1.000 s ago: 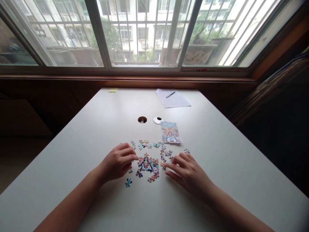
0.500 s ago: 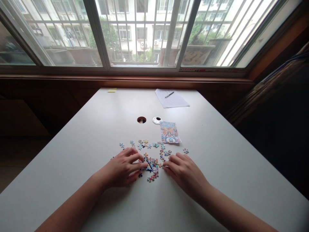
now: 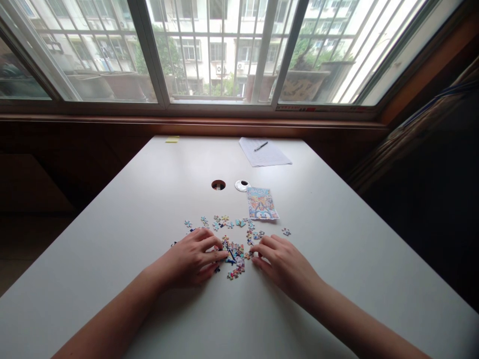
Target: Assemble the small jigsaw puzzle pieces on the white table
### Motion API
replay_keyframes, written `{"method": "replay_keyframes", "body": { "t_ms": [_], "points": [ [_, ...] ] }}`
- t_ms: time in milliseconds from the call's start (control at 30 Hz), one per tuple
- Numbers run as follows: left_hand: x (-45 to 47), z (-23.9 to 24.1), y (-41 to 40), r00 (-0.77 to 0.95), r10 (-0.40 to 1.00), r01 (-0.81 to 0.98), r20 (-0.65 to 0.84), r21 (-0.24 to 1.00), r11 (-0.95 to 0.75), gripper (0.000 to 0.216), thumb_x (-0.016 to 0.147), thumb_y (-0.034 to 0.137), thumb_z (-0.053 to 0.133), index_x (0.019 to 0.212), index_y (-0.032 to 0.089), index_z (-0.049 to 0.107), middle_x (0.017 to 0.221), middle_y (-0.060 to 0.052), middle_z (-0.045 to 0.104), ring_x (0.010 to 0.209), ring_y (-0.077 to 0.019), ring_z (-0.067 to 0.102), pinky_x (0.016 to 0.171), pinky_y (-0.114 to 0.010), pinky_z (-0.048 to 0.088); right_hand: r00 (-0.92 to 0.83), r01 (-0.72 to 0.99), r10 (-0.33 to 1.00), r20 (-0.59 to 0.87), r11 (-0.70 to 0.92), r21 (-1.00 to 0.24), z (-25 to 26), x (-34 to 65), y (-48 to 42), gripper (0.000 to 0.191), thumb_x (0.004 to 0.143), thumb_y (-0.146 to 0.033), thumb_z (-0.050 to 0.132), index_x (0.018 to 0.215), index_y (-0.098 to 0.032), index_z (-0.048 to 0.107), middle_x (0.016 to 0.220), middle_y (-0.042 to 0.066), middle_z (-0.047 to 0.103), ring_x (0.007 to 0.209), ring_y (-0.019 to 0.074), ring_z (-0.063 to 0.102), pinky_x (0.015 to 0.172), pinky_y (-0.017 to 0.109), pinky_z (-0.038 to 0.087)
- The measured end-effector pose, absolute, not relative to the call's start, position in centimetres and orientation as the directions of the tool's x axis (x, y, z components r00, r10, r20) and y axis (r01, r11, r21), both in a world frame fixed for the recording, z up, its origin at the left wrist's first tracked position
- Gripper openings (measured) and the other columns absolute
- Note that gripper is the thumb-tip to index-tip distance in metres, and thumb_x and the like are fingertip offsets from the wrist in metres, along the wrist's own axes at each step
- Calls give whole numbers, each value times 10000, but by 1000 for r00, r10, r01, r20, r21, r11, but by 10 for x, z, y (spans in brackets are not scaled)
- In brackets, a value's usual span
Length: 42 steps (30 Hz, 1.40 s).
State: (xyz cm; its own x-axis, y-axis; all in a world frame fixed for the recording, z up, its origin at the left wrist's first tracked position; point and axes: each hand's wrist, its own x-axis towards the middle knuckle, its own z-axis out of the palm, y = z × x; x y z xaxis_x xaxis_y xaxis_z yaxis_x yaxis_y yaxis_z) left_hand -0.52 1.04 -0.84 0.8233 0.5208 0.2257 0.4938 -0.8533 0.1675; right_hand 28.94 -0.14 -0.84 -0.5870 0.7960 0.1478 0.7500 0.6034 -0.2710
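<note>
A partly joined jigsaw puzzle [image 3: 238, 260] in many colours lies flat on the white table. My left hand [image 3: 196, 253] is over its left edge, with bent fingers apart and fingertips touching the joined pieces. To the right of the puzzle, my right hand [image 3: 279, 254] pinches a small jigsaw piece [image 3: 251, 254] between thumb and index finger, close to the puzzle's right edge. Part of the puzzle's left side is hidden under my left fingers. Several loose jigsaw pieces [image 3: 230, 225] are scattered behind it, with one stray piece [image 3: 286, 232] beyond my right hand.
A colourful picture sheet [image 3: 262, 203] lies behind the pieces. Near it are a round hole [image 3: 218, 185] in the table [image 3: 149, 199] and a silver ring cover [image 3: 242, 185]. Paper [image 3: 275, 157] with a pen [image 3: 261, 146] and yellow sticky notes [image 3: 172, 139] lie at the far edge.
The fingers of my right hand have shifted slightly and bent more around the piece beside the puzzle. My left hand stays in place. The whole view has moved a little.
</note>
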Motion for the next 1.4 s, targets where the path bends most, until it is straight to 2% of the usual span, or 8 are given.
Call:
{"method": "replay_keyframes", "body": {
  "t_ms": [133, 267, 667, 1067, 1400],
  "points": [
    [-5, -9, 10, 821, 517, 488, 241, 172, -855, 433, 909, 207, 614, 1334, 287, 591, 1172, -68, 644, 1097, -256, 544, 1001, -425, 484, -577, 749, 804, 146, 592, -298, -14, 291, 1, 161, 968, -185, 610, 1081, -242, 709, 969, 56, 678, 920, 230, 623, 831, 376, 496],
    [-5, -8, 11, 826, 513, 484, 233, 171, -858, 427, 916, 210, 604, 1337, 283, 589, 1172, -72, 644, 1096, -259, 546, 1000, -428, 484, -574, 746, 806, 146, 588, -313, -16, 292, 3, 159, 969, -171, 599, 1036, -251, 720, 957, 47, 680, 894, 220, 622, 814, 367, 490],
    [-4, -5, 10, 831, 511, 486, 220, 157, -860, 404, 921, 209, 597, 1320, 276, 600, 1163, -75, 643, 1078, -253, 553, 989, -427, 486, -602, 747, 791, 108, 605, -276, -10, 285, 7, 108, 929, -129, 611, 949, -207, 683, 916, 43, 652, 896, 222, 624, 798, 352, 477],
    [-4, -7, 11, 827, 514, 492, 227, 150, -858, 424, 911, 208, 610, 1330, 279, 591, 1165, -71, 642, 1069, -252, 551, 1004, -435, 479, -549, 735, 828, 114, 544, -405, -15, 291, 5, 108, 899, -126, 622, 962, -212, 638, 961, 42, 643, 918, 213, 619, 806, 329, 480],
    [-3, -6, 10, 825, 522, 499, 217, 155, -853, 425, 927, 207, 593, 1345, 281, 583, 1177, -69, 640, 1092, -259, 546, 995, -424, 484, -513, 752, 856, 65, 484, -447, -11, 289, 2, 123, 912, -106, 615, 965, -209, 655, 966, 45, 648, 943, 223, 630, 825, 346, 500]
  ]
}}
